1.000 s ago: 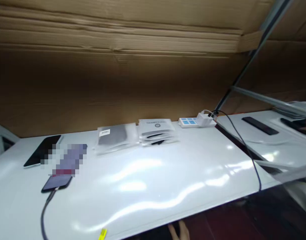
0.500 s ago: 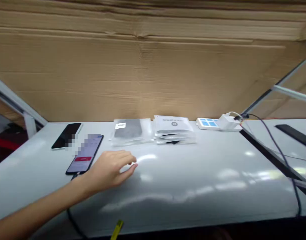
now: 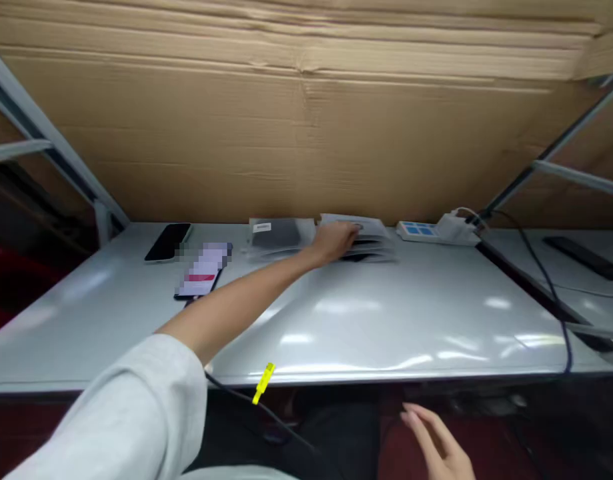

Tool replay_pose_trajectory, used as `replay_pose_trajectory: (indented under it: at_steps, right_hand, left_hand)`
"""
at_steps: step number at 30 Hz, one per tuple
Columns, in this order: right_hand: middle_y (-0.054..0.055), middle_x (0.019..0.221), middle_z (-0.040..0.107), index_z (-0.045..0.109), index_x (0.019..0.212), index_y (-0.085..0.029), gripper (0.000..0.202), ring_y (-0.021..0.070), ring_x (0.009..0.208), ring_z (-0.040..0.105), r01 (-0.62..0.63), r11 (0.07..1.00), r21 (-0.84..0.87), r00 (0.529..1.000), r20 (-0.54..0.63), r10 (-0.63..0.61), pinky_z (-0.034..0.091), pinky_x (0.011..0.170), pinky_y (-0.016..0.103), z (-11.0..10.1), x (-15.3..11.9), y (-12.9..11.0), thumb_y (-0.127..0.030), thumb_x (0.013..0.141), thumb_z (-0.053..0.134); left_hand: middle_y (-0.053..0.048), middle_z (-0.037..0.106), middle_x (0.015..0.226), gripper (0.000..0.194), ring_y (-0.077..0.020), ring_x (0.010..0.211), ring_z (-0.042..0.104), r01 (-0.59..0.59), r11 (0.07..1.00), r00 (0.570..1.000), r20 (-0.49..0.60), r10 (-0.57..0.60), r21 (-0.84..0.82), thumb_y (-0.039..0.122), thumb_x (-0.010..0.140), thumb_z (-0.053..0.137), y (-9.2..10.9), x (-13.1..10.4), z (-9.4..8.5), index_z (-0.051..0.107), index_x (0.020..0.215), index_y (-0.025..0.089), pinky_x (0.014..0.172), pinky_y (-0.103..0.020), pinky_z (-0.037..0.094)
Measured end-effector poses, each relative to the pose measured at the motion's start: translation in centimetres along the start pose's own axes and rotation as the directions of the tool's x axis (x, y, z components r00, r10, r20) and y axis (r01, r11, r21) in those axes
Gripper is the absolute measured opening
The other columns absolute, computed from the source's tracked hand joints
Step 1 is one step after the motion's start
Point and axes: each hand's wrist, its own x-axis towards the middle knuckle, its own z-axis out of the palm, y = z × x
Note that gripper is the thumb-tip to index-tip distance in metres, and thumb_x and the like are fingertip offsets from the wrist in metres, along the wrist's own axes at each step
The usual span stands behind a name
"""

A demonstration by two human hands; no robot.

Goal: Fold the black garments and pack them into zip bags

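My left hand (image 3: 336, 241) reaches over the right stack of clear plastic pouches (image 3: 373, 248), its curled fingers on the printed top pouch (image 3: 369, 223). The fingertips are partly hidden and slightly blurred. To its left lies another pile of plastic pouches (image 3: 281, 233), with a dark flat item and a white barcode label on top. My right hand (image 3: 443, 450) hangs below the table's front edge, apart from everything. Its thumb and finger stretch forward with a narrow gap between them, holding nothing.
A lit phone (image 3: 203, 270) with a cable and a dark-screened phone (image 3: 169, 242) lie at left on the grey table (image 3: 411, 313). A yellow tag (image 3: 263, 383) hangs on the cable. A power strip (image 3: 419, 231) with a white plug stands at back right. Cardboard (image 3: 306, 147) walls the back.
My left hand has moved forward and right, from near the lit phone onto the right pouch stack. My right hand has come into view. The camera view has shifted, showing the table's front edge.
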Motion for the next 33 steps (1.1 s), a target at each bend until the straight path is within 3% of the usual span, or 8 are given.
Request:
replay_pose_trajectory:
  at_steps: [7, 14, 19, 23, 28, 31, 33]
  right_hand:
    - [0.006, 0.085, 0.077, 0.073, 0.078, -0.021, 0.040, 0.0277, 0.088, 0.072, 0.098, 0.995, -0.014, 0.995, 0.014, -0.098, 0.058, 0.078, 0.028, -0.4, -1.6, -2.6, -0.057, 0.062, 0.065]
    - [0.005, 0.089, 0.078, 0.075, 0.083, -0.023, 0.040, 0.0262, 0.090, 0.073, 0.180, 0.983, -0.041, 0.982, 0.059, -0.177, 0.058, 0.078, 0.025, 0.0, -3.8, -3.1, -0.057, 0.067, 0.064]
    - [0.005, 0.085, 0.078, 0.076, 0.077, -0.024, 0.039, 0.0264, 0.085, 0.074, 0.164, 0.982, -0.099, 0.986, 0.007, -0.164, 0.059, 0.073, 0.024, -1.3, -5.1, -3.6, -0.058, 0.063, 0.065]
    - [0.005, 0.082, 0.077, 0.075, 0.079, -0.025, 0.037, 0.0263, 0.081, 0.073, 0.248, 0.965, -0.090, 0.967, -0.035, -0.252, 0.060, 0.073, 0.028, -1.3, -4.9, -5.8, -0.058, 0.065, 0.066]
    - [0.006, 0.091, 0.075, 0.071, 0.091, -0.024, 0.033, 0.0259, 0.087, 0.070, 0.476, 0.878, -0.051, 0.875, -0.075, -0.479, 0.056, 0.082, 0.038, 1.8, -2.5, -10.2, -0.053, 0.076, 0.063]
    - [0.009, 0.100, 0.071, 0.066, 0.105, -0.022, 0.035, 0.0247, 0.091, 0.068, 0.634, 0.772, -0.044, 0.767, -0.089, -0.635, 0.054, 0.084, 0.042, 4.6, -0.1, -12.9, -0.048, 0.084, 0.057]
    - [0.011, 0.107, 0.068, 0.064, 0.110, -0.020, 0.039, 0.0254, 0.096, 0.065, 0.681, 0.730, -0.052, 0.727, -0.070, -0.683, 0.052, 0.086, 0.044, 6.4, 1.5, -14.2, -0.048, 0.084, 0.055]
  left_hand:
    - [-0.009, 0.060, 0.121, 0.032, -0.0221, 0.105, 0.061, -0.046, 0.999, 0.999, -0.008, 0.047, 0.012, 0.035, 0.093, 0.058, 0.7, -0.5, -1.0, 0.058, 0.119, 0.016, 0.089, -0.044, 0.053]
    - [-0.009, 0.061, 0.118, 0.033, -0.0208, 0.101, 0.062, 0.105, 0.994, 0.994, -0.044, -0.104, 0.021, 0.035, 0.093, 0.058, 0.9, 0.0, -0.8, 0.057, 0.119, 0.016, 0.086, -0.042, 0.054]
    - [-0.009, 0.062, 0.119, 0.028, -0.0227, 0.102, 0.063, 0.153, 0.988, 0.973, -0.174, -0.153, -0.013, 0.030, 0.100, 0.040, 0.8, -0.7, -3.4, 0.057, 0.119, 0.017, 0.086, -0.039, 0.050]
    - [-0.008, 0.064, 0.117, 0.030, -0.0248, 0.103, 0.063, 0.115, 0.993, 0.965, -0.235, -0.116, -0.018, 0.029, 0.100, 0.033, 0.2, -3.4, -6.2, 0.059, 0.113, 0.021, 0.082, -0.034, 0.046]
    - [-0.006, 0.067, 0.110, 0.026, -0.0245, 0.096, 0.065, 0.105, 0.994, 0.960, -0.262, -0.100, 0.005, 0.027, 0.096, 0.037, -0.4, -8.5, -7.8, 0.059, 0.106, 0.020, 0.076, -0.032, 0.045]
    - [-0.008, 0.067, 0.107, 0.026, -0.0247, 0.092, 0.066, 0.137, 0.990, 0.961, -0.246, -0.126, 0.028, 0.024, 0.095, 0.036, -0.4, -11.7, -7.5, 0.059, 0.105, 0.019, 0.074, -0.032, 0.045]
    - [-0.009, 0.067, 0.106, 0.026, -0.0251, 0.090, 0.066, 0.149, 0.988, 0.968, -0.212, -0.135, 0.048, 0.023, 0.093, 0.036, -0.3, -13.9, -6.8, 0.059, 0.105, 0.018, 0.072, -0.033, 0.045]
